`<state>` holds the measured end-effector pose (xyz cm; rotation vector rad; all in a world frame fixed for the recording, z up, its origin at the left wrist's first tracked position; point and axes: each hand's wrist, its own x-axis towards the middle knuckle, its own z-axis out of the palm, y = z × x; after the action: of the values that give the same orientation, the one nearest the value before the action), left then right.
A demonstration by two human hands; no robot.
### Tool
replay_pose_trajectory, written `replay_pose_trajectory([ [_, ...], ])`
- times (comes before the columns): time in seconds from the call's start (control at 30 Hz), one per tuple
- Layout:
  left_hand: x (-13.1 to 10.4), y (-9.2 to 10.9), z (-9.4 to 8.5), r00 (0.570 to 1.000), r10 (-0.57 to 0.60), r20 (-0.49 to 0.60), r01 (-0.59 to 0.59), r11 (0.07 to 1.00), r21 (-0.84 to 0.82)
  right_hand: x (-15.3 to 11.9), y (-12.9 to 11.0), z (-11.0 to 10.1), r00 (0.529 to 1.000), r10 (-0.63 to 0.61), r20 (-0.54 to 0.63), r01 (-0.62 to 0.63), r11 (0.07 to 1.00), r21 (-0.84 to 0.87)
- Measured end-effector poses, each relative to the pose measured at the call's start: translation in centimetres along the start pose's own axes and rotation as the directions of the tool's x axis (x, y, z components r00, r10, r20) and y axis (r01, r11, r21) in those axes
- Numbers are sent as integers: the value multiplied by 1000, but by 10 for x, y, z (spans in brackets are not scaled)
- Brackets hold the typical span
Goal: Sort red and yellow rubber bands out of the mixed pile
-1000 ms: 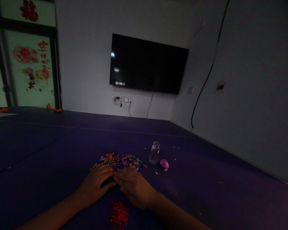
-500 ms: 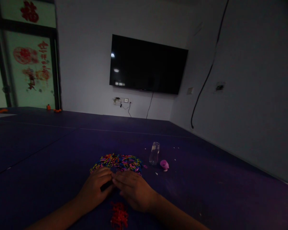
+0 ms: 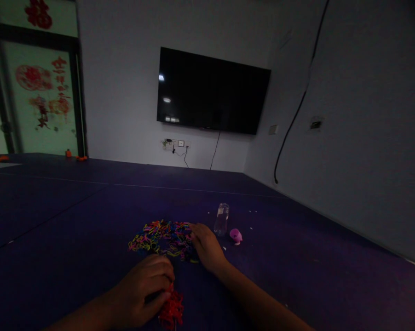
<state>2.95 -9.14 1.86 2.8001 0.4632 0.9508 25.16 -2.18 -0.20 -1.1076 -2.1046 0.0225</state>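
A spread-out pile of small multicoloured loops (image 3: 155,234) lies on the dark purple surface. My right hand (image 3: 207,248) is at the pile's right side, its fingertips over the loops; what they hold, if anything, is hidden. Closer to me, a small heap of red loops (image 3: 171,310) lies beside my left hand (image 3: 143,289). The fingers of my left hand are curled at the top of the red heap, and its thumb reaches toward it; whether a loop is between them is too dark to tell.
A clear bottle (image 3: 221,219) lies beyond my right hand, with a pink cup-like piece (image 3: 235,236) beside it. White scraps dot the purple surface (image 3: 297,276). A wall-mounted television (image 3: 212,92) and a door (image 3: 38,96) are at the back.
My hands have moved apart. My right hand went forward and right to the multicoloured pile, and my left hand came back to the red heap.
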Motion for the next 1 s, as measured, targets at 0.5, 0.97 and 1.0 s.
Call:
replay_pose_trajectory([
  [0.5,-1,-12,3,977,-139,-160,154,985,83,1,8,9,992,39,122,-34,999,-36],
  [0.97,-3,-32,2,930,-259,-263,307,938,163,-2,8,8,993,116,29,-112,989,-100],
  [1.0,-3,-31,2,933,-251,-256,298,940,164,-1,7,7,995,83,60,-78,993,-84],
])
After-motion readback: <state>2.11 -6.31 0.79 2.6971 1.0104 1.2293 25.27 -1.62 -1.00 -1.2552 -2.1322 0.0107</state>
